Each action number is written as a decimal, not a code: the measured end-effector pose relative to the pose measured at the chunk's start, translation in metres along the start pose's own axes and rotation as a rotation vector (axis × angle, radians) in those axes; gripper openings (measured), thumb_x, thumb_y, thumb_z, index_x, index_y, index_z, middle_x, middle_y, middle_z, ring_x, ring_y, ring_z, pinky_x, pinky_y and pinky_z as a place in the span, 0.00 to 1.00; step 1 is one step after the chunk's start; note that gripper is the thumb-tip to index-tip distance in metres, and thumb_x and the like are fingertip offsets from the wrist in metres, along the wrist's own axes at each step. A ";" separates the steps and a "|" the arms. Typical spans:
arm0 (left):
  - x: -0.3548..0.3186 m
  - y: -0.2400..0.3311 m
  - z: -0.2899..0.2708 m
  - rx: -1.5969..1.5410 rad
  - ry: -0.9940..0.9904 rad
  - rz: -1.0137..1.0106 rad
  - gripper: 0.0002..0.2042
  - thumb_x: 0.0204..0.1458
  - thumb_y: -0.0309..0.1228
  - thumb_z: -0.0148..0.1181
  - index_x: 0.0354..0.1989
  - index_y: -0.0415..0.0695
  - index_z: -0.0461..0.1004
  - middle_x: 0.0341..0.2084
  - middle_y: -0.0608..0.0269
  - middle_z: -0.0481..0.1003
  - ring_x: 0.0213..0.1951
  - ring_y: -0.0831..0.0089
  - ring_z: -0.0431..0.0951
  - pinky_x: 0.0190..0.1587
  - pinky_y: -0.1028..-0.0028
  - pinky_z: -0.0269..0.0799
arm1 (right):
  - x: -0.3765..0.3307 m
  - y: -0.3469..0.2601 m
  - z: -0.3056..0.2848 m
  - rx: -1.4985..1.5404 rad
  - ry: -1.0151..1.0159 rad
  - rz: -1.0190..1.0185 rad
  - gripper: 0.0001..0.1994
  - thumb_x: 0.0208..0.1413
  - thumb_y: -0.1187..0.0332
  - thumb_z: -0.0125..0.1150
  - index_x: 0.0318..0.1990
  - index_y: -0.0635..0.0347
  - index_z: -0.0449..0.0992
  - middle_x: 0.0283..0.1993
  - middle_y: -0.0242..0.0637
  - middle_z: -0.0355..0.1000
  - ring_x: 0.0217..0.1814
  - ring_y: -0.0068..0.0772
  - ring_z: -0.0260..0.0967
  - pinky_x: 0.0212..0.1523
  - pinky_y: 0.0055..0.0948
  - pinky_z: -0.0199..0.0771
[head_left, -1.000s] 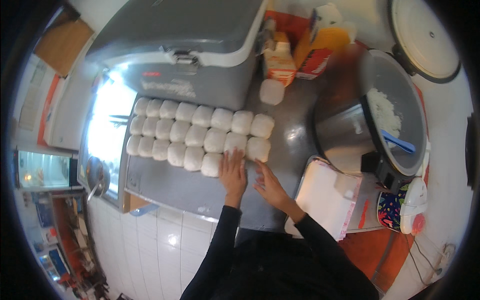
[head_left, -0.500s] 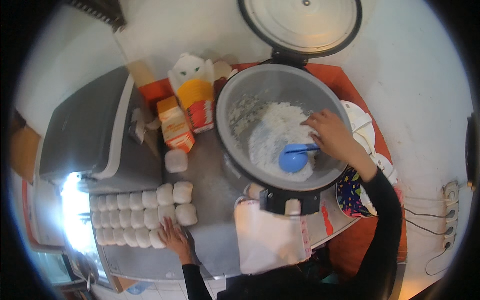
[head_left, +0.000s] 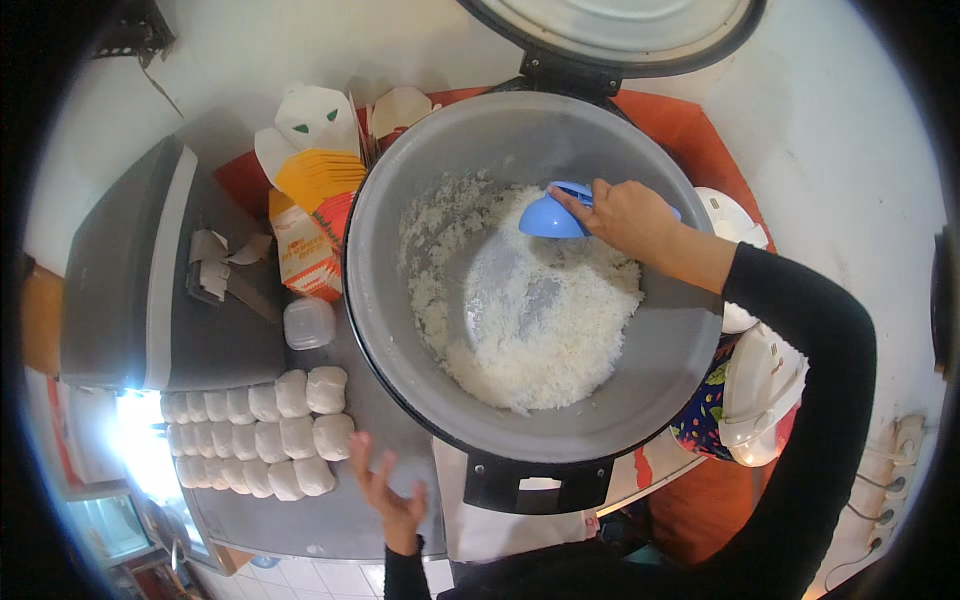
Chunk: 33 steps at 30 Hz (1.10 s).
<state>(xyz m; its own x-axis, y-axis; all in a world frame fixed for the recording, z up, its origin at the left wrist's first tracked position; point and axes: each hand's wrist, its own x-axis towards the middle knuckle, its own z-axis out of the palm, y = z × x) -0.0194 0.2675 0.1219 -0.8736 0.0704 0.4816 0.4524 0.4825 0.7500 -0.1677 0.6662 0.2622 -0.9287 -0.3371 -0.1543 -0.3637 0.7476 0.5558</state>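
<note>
A big rice cooker (head_left: pixel 668 375) stands open in front of me, with cooked white rice (head_left: pixel 560 350) heaped across its bottom. My right hand (head_left: pixel 632 220) is closed around the handle of a blue rice scoop (head_left: pixel 552 218), which is held over the far part of the rice with its rounded back showing. What the scoop contains, if anything, is hidden. On the left, my left hand (head_left: pixel 388 492) hovers empty over the counter with its fingers apart. It is nearest to several round white bundles (head_left: pixel 298 437) lined up in three rows, and does not touch them.
The cooker's raised lid (head_left: pixel 620 30) leans at the back. Folded paper boxes (head_left: pixel 320 175) and a small clear plastic tub (head_left: pixel 309 324) stand left of the cooker, beside a large grey appliance (head_left: pixel 120 280). White lidded containers (head_left: pixel 755 395) stand at the right; white paper (head_left: pixel 480 520) lies in front.
My right hand has gripped the scoop and moved it from the rice's near right to its far side. My left hand has come off the white bundles. The view has shifted closer to the cooker.
</note>
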 end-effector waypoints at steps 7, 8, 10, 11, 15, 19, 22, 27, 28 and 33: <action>0.001 0.038 0.067 -0.375 0.014 0.558 0.20 0.45 0.51 0.66 0.48 0.73 0.70 0.57 0.67 0.60 0.65 0.59 0.52 0.65 0.48 0.50 | -0.001 -0.011 -0.006 0.150 -0.450 -0.321 0.27 0.57 0.71 0.50 0.66 0.48 0.59 0.36 0.50 0.75 0.39 0.45 0.77 0.39 0.38 0.77; 0.002 0.043 0.075 -0.399 0.065 0.551 0.19 0.46 0.50 0.66 0.47 0.73 0.71 0.57 0.67 0.59 0.65 0.59 0.53 0.64 0.48 0.51 | -0.002 -0.009 0.003 0.206 -0.447 -0.330 0.27 0.57 0.71 0.51 0.66 0.50 0.59 0.36 0.50 0.75 0.41 0.46 0.76 0.41 0.39 0.76; 0.007 0.051 0.084 -0.439 0.150 0.535 0.17 0.47 0.49 0.66 0.46 0.72 0.71 0.57 0.67 0.58 0.64 0.58 0.54 0.64 0.49 0.52 | -0.001 -0.013 0.007 0.407 -0.550 -0.339 0.25 0.56 0.72 0.52 0.63 0.52 0.62 0.38 0.52 0.75 0.45 0.50 0.75 0.46 0.42 0.74; 0.010 0.050 0.088 -0.453 0.162 0.554 0.16 0.48 0.48 0.65 0.45 0.72 0.72 0.57 0.67 0.59 0.63 0.57 0.55 0.64 0.50 0.53 | -0.004 -0.017 0.007 0.542 -0.657 -0.336 0.23 0.55 0.72 0.53 0.60 0.53 0.65 0.40 0.53 0.75 0.47 0.52 0.74 0.48 0.44 0.73; 0.008 0.059 0.096 -0.532 0.280 0.513 0.13 0.50 0.46 0.64 0.44 0.71 0.72 0.53 0.67 0.61 0.63 0.57 0.55 0.63 0.54 0.55 | -0.021 -0.047 0.000 0.920 -0.765 -0.309 0.23 0.57 0.71 0.51 0.61 0.52 0.64 0.42 0.55 0.75 0.47 0.55 0.73 0.50 0.46 0.70; 0.003 0.060 0.109 -0.609 0.401 0.475 0.14 0.46 0.46 0.67 0.43 0.71 0.73 0.51 0.69 0.62 0.62 0.59 0.57 0.61 0.55 0.57 | -0.023 -0.053 -0.016 1.065 -0.738 -0.214 0.24 0.60 0.69 0.49 0.65 0.50 0.60 0.37 0.57 0.74 0.42 0.55 0.73 0.46 0.47 0.70; -0.006 0.060 0.108 -0.552 0.436 0.426 0.19 0.39 0.44 0.72 0.42 0.72 0.73 0.51 0.71 0.63 0.61 0.61 0.59 0.58 0.56 0.60 | 0.003 -0.050 -0.005 0.985 -0.526 -0.177 0.26 0.61 0.69 0.48 0.67 0.50 0.55 0.31 0.57 0.72 0.35 0.54 0.73 0.39 0.46 0.72; -0.031 0.050 0.109 -0.582 0.512 0.404 0.27 0.23 0.34 0.81 0.37 0.71 0.75 0.50 0.74 0.64 0.61 0.62 0.59 0.55 0.58 0.61 | 0.022 -0.114 0.004 0.944 -0.347 -0.179 0.34 0.54 0.76 0.50 0.69 0.61 0.47 0.28 0.56 0.73 0.34 0.53 0.75 0.38 0.44 0.77; -0.027 0.052 0.113 -0.586 0.537 0.414 0.27 0.24 0.33 0.80 0.36 0.71 0.75 0.50 0.74 0.64 0.61 0.63 0.59 0.55 0.58 0.61 | 0.018 -0.118 -0.005 0.951 -0.320 -0.204 0.33 0.54 0.76 0.50 0.68 0.64 0.47 0.28 0.56 0.73 0.34 0.53 0.75 0.37 0.43 0.77; -0.015 0.055 0.111 -0.587 0.481 0.472 0.19 0.34 0.41 0.74 0.36 0.69 0.75 0.49 0.70 0.64 0.59 0.59 0.61 0.56 0.56 0.60 | -0.016 -0.123 -0.057 0.848 -0.310 -0.232 0.33 0.52 0.75 0.52 0.66 0.75 0.48 0.29 0.56 0.73 0.34 0.52 0.76 0.34 0.40 0.77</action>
<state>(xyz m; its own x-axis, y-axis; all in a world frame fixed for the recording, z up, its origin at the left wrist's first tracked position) -0.0019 0.3901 0.1054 -0.4625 -0.2891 0.8381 0.8804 -0.0380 0.4727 -0.1039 0.5469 0.2424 -0.7597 -0.4539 -0.4656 -0.3602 0.8899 -0.2798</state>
